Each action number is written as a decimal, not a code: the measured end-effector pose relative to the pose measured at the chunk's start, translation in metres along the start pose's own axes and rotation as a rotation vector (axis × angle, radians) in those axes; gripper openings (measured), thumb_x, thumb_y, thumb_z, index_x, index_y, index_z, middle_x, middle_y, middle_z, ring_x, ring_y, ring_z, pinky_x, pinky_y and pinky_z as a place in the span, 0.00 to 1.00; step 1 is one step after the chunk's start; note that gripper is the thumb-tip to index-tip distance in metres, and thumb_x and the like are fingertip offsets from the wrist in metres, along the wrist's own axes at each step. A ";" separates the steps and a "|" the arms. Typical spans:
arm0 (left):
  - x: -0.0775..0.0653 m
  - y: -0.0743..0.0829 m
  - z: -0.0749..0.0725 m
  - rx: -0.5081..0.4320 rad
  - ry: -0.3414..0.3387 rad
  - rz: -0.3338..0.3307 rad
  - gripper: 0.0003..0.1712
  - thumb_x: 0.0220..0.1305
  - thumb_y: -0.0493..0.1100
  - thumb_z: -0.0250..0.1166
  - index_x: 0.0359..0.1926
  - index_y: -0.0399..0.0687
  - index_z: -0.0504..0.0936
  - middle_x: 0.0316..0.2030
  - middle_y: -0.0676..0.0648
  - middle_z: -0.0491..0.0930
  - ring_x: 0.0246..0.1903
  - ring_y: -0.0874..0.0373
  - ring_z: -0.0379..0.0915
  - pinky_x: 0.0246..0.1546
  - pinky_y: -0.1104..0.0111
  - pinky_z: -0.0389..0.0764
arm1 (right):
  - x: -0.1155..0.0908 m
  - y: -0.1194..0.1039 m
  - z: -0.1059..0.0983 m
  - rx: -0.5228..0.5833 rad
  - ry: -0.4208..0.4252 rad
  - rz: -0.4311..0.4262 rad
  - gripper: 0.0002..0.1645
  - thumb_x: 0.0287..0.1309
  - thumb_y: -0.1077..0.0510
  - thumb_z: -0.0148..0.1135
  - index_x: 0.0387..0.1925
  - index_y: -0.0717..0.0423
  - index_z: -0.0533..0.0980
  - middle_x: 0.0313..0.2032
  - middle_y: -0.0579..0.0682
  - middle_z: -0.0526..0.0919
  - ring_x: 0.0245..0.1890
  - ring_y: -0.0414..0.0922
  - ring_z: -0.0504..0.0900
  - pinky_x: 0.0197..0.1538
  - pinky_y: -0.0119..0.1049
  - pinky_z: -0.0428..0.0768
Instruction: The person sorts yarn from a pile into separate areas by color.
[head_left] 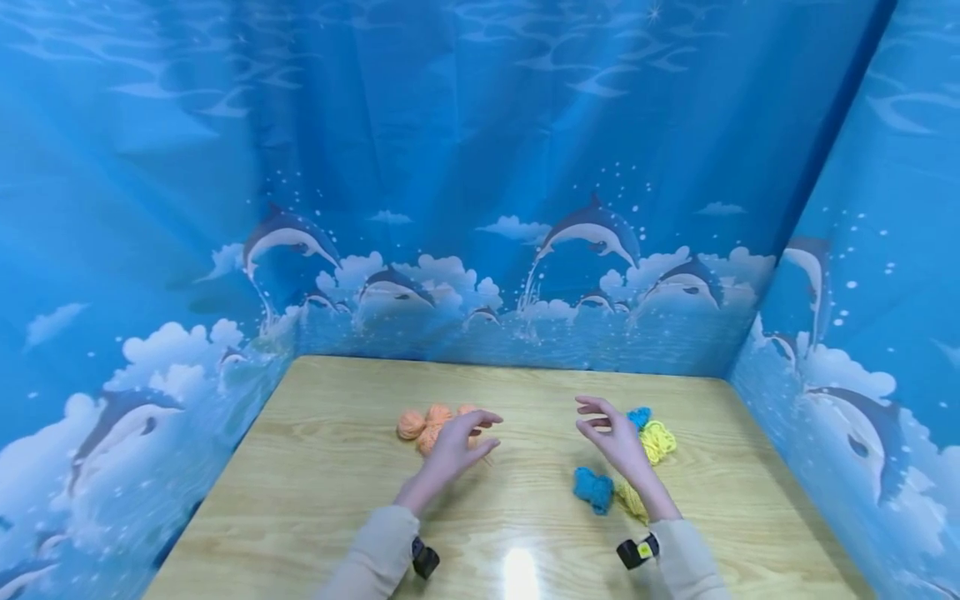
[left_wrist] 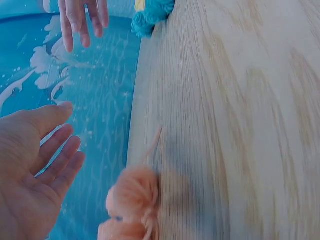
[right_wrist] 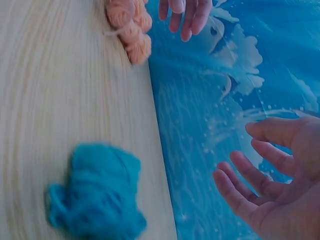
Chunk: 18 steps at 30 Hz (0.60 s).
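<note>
Both hands are raised over the wooden table, palms turned toward each other and holding nothing. My left hand [head_left: 453, 446] is beside a cluster of peach yarn balls [head_left: 411, 425], covering part of it; its fingers are loosely bent, as the left wrist view shows. A loose strand trails from one peach ball [left_wrist: 136, 192]. Near my right hand [head_left: 618, 440] lie two blue yarn bundles and two yellow ones. One blue bundle [head_left: 593, 490] is nearer the front, and the bright yellow bundle [head_left: 658, 442] is behind the wrist. The right fingers [right_wrist: 240, 200] are spread and slightly bent.
The light wooden table [head_left: 337, 517] carries the yarn. A blue curtain [head_left: 480, 167] printed with dolphins stands behind it and along both sides. Each wrist wears a small black camera [head_left: 424, 558]. Light glares off the table's front.
</note>
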<state>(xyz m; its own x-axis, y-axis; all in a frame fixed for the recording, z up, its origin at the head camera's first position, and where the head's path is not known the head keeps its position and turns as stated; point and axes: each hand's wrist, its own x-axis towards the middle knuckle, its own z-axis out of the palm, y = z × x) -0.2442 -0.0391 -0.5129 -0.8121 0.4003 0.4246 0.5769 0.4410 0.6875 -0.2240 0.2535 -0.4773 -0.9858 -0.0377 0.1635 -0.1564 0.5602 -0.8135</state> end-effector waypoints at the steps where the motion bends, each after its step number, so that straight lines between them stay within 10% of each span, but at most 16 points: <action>1: 0.001 0.002 0.002 -0.002 -0.007 0.003 0.20 0.62 0.35 0.72 0.56 0.41 0.82 0.52 0.43 0.84 0.51 0.49 0.81 0.51 0.61 0.85 | 0.000 0.002 -0.004 -0.008 0.006 0.000 0.26 0.70 0.58 0.63 0.67 0.57 0.73 0.56 0.63 0.81 0.53 0.59 0.81 0.53 0.51 0.84; 18: 0.025 0.029 0.046 -0.058 -0.156 -0.026 0.20 0.66 0.38 0.70 0.58 0.46 0.81 0.54 0.47 0.84 0.53 0.50 0.81 0.53 0.68 0.83 | 0.009 0.028 -0.050 -0.175 0.016 -0.046 0.24 0.71 0.60 0.60 0.65 0.60 0.73 0.55 0.66 0.81 0.50 0.60 0.82 0.50 0.52 0.84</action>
<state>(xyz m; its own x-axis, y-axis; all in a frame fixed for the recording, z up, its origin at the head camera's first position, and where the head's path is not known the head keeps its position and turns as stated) -0.2440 0.0207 -0.5096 -0.8006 0.5113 0.3124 0.5461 0.4079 0.7317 -0.2347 0.3099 -0.4710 -0.9766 -0.0539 0.2080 -0.1865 0.6938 -0.6956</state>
